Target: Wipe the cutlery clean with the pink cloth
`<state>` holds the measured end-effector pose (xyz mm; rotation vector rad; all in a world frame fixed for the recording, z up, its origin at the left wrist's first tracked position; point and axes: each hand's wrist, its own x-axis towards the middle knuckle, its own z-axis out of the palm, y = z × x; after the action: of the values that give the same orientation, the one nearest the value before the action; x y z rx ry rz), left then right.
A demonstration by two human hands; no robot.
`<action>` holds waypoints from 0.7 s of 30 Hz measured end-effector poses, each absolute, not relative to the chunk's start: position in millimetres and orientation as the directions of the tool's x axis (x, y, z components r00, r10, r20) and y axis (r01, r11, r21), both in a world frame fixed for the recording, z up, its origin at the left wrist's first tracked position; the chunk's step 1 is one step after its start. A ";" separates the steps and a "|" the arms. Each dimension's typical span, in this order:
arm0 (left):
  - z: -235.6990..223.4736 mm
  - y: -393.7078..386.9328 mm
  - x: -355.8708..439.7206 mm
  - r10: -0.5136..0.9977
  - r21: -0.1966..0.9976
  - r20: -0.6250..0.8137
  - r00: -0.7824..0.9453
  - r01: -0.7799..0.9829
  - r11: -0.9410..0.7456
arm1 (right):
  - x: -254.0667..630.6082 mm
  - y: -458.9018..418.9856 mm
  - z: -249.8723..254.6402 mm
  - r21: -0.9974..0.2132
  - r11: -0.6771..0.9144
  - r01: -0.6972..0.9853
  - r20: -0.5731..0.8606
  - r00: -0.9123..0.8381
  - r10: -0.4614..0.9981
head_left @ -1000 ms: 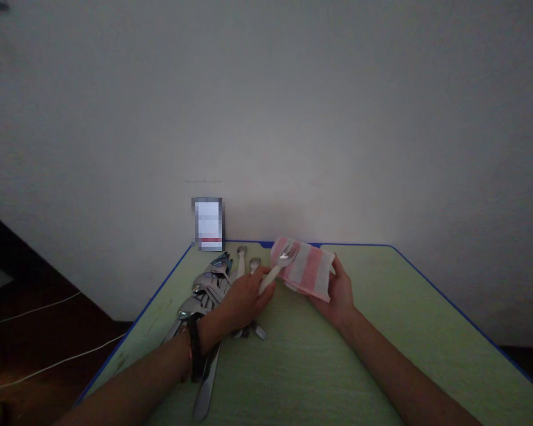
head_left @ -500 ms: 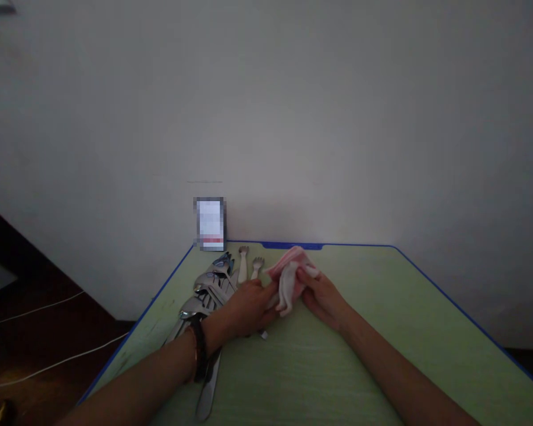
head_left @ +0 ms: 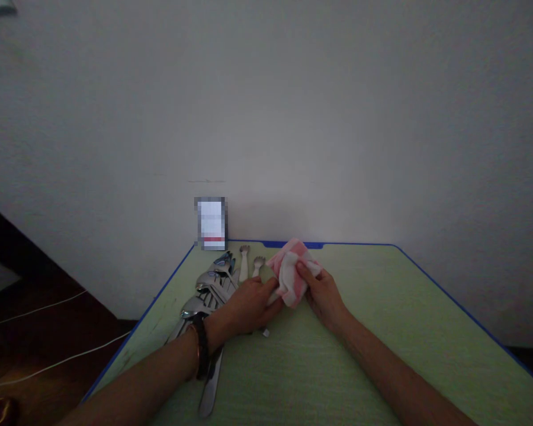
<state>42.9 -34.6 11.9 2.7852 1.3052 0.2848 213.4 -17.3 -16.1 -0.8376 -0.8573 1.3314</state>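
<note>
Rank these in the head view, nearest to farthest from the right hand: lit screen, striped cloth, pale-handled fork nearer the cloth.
1. Striped cloth: held in the right hand.
2. Pale-handled fork: just left of the cloth.
3. Lit screen: farther left, by the wall.

Just right of the pile of cutlery, the pink-and-white cloth lay spread out a second ago with a fork's tines showing on it; now it's bunched into folds and the fork has gone out of sight. The right hand has brought its thumb over onto the top. The left hand now has its fingers against the cloth's pile-side edge. The dangling white flap has been gathered in.
</note>
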 end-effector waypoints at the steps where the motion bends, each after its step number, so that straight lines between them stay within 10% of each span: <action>1: 11.8 -34.4 42.8 0.769 0.118 0.145 0.623 0.761 -0.639 | 213.7 -16.2 -17.6 -0.897 0.074 -0.437 0.047 0.071 0.996; 21: 11.4 -36.0 44.2 0.772 0.080 0.195 0.605 0.774 -0.628 | 209.9 -22.5 -4.6 -0.880 -0.025 -0.473 -0.074 0.086 0.994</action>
<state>44.2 -36.0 11.4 2.8253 1.3608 0.3334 209.9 -22.5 -4.6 -0.9224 -0.7462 1.3648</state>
